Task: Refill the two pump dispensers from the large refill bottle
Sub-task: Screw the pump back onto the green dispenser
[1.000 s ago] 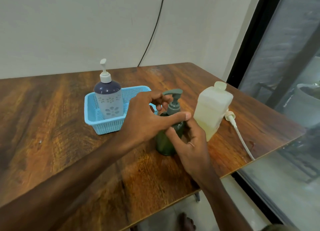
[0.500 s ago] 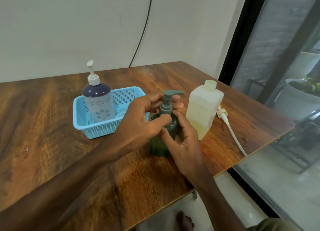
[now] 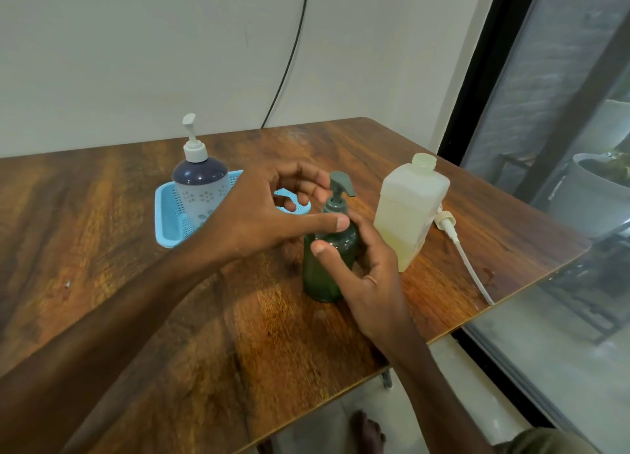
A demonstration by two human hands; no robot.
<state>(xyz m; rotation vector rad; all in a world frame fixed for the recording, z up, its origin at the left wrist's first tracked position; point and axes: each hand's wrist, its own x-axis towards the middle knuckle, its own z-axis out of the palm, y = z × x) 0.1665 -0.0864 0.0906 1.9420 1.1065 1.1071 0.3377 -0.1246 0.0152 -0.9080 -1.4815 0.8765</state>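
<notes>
Your right hand [image 3: 366, 269] wraps the green pump dispenser [image 3: 329, 262] low on its body, thumb pressed to the front, while it stands on the wooden table [image 3: 238, 334] just left of the refill bottle [image 3: 409, 211]. Your left hand [image 3: 269, 215] hovers at the pump collar [image 3: 335, 205], fingers spread and curled, thumb touching the shoulder. The plastic looks smooth, probably slippery (possibly soapy), so keep gripping the body and twist at the collar, not the thin nozzle.
</notes>
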